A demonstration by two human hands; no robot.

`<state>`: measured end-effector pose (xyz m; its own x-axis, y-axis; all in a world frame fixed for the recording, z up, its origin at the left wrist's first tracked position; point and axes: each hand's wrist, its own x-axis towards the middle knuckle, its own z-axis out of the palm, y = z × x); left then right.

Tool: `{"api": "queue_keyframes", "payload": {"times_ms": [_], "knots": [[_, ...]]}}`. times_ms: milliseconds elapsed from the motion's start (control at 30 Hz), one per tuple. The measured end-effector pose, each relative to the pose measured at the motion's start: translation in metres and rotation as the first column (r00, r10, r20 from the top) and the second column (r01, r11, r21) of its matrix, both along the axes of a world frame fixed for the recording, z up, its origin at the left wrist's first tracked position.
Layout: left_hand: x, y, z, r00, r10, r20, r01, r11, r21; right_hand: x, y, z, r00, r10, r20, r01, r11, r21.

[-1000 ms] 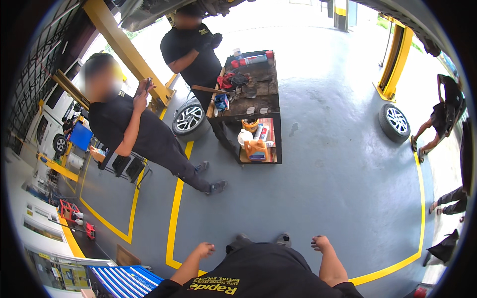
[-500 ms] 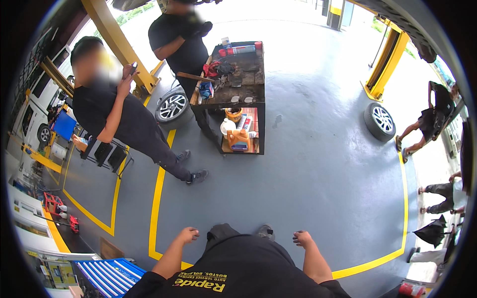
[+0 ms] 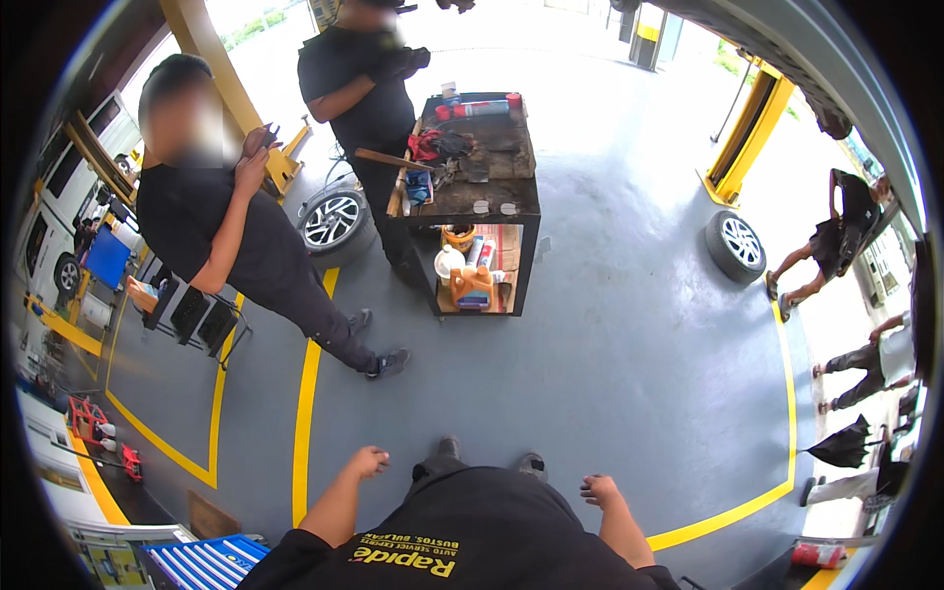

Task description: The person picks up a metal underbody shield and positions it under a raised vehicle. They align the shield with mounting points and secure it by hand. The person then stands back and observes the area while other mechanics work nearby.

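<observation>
My left hand [image 3: 370, 461] hangs beside my body over the grey floor, its fingers loosely extended and nothing in it. On the other side, my right hand [image 3: 598, 489] also hangs in the air, fingers slightly bent and apart, with no object visible in it. Neither hand touches anything. Ahead of me stands a black tool cart [image 3: 531, 231]. Its worn top carries a red-and-blue spray can [image 3: 482, 108], a red rag [image 3: 424, 147] and a wooden handle [image 3: 391, 158]. An orange jug [image 3: 473, 289] and a white bottle [image 3: 449, 262] sit on the lower shelf.
Two people in dark clothes stand left of the cart: one holds a phone-like object [image 3: 265, 138], the other wears dark gloves [image 3: 398, 65]. Wheels lie at left [image 3: 332, 222] and right [image 3: 737, 246]. Yellow lift posts [image 3: 752, 133] rise behind. More people stand far right, near a black umbrella [image 3: 841, 442].
The view has shifted, and the cart now appears slightly farther right and lower. My left shoe has come into view ahead of my body. Both hands remain empty at my sides.
</observation>
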<state>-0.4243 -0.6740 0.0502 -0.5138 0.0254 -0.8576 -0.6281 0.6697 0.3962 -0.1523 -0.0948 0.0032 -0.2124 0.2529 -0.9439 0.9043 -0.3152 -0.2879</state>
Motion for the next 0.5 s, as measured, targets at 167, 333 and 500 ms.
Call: {"api": "queue_keyframes", "payload": {"times_ms": [167, 333, 500], "knots": [[-0.037, -0.029, -0.003, 0.999, 0.035, -0.028, -0.035, 0.999, 0.033, -0.032, -0.059, 0.007, 0.997, 0.079, -0.001, -0.079, 0.997, 0.011], [-0.040, -0.070, -0.016, 0.998, -0.022, 0.052, 0.020, 0.999, 0.040, -0.062, -0.099, 0.015, 0.995, 0.099, -0.027, -0.099, 0.995, 0.021], [-0.034, -0.129, -0.037, 0.992, 0.000, 0.124, -0.002, 1.000, 0.022, -0.079, -0.132, 0.021, 0.998, 0.061, -0.018, -0.060, 0.997, 0.051]]}}
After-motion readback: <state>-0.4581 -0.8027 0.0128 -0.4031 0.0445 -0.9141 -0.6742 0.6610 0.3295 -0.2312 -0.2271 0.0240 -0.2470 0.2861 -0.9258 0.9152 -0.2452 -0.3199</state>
